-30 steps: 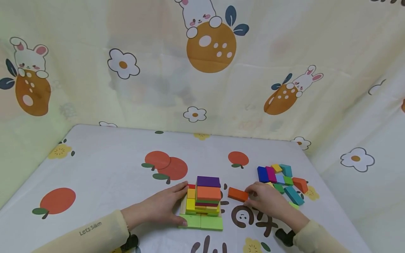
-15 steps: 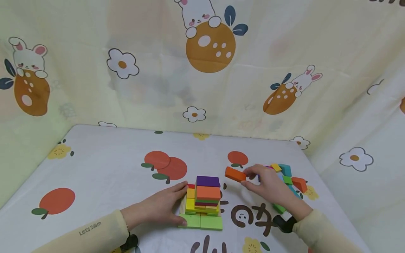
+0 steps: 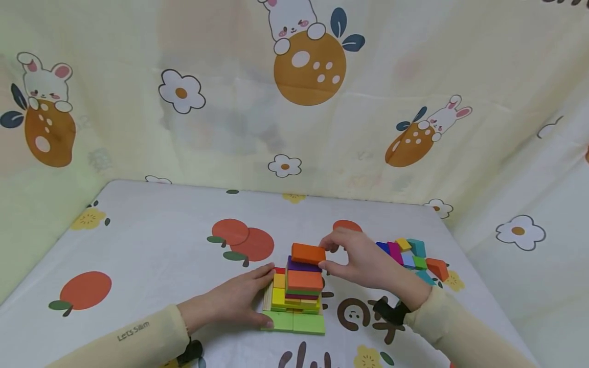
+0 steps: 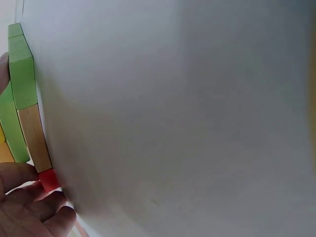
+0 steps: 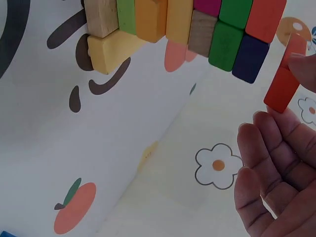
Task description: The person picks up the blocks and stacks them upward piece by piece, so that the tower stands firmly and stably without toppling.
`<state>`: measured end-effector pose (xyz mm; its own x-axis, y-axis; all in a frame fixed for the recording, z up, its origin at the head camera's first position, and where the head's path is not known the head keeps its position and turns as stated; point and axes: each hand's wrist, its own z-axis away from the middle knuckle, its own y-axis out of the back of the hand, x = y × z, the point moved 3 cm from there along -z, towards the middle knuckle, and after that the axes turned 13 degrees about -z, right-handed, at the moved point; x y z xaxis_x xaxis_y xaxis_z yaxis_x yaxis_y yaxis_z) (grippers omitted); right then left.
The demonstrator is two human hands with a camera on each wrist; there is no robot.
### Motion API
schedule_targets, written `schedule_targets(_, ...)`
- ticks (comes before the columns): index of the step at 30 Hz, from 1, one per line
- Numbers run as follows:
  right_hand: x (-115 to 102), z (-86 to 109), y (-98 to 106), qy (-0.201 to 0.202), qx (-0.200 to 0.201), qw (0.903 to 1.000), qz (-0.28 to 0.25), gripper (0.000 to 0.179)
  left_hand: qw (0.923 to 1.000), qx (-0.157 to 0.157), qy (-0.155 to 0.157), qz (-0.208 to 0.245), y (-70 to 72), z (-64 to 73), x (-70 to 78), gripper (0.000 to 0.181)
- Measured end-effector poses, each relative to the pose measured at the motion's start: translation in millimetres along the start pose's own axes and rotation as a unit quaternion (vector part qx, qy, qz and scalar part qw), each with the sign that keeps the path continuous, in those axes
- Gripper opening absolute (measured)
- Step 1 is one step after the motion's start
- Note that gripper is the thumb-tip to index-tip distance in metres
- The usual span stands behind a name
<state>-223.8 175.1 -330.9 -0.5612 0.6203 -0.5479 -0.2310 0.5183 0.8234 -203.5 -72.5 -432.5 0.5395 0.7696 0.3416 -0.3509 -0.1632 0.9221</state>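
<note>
Near the middle of the tabletop's (image 3: 156,230) near edge stands one stack of blocks (image 3: 301,301), and I have both hands at it. My right hand (image 3: 365,258) pinches one orange block (image 3: 308,253), thumb and fingers clamped on its right end. That block is over the top of the stack, just above one purple block (image 3: 303,266); from my right wrist I see a gap between the two. Under the purple block lies a second orange one (image 3: 305,280). Two light-green blocks (image 3: 309,324) lie side by side along the foot of the stack, on the side toward the tabletop's near edge. My left hand (image 3: 232,301) rests against the stack's left side, thumb and fingers spread apart, the thumb touching the left light-green block and the fingers by one red block (image 4: 48,180) at the far end. Toward the tabletop's right edge I count eight loose blocks (image 3: 407,259) showing clearly: two teal, one blue, one magenta, one yellow, one light blue, one green and one orange. Beyond the far edge hangs a cloth (image 3: 230,138) with three printed rabbits (image 3: 290,25).
</note>
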Motion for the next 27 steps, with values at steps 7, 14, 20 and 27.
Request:
schedule_targets(7,-3.9,-2.3,-2.3,0.004,-0.018,0.9998,0.01,0.024,1.0,0.003,-0.004,0.0,0.7,0.7,0.8,0.103)
schedule_targets(14,-4.9,-2.6,-3.7,0.006,-0.019,0.9995,0.024,0.023,0.9998,0.01,-0.015,-0.002,2.5,2.1,2.0,0.105)
schedule_targets(20,-5.1,-2.0,-3.8,-0.002,-0.024,0.9995,0.021,0.025,0.9999,0.008,-0.011,0.002,2.0,2.0,2.1,0.105)
schedule_targets(27,-5.1,-1.8,-4.5,-0.007,-0.03,0.9994,0.015,0.026,0.9999,0.008,-0.008,0.0,1.7,2.2,1.7,0.105)
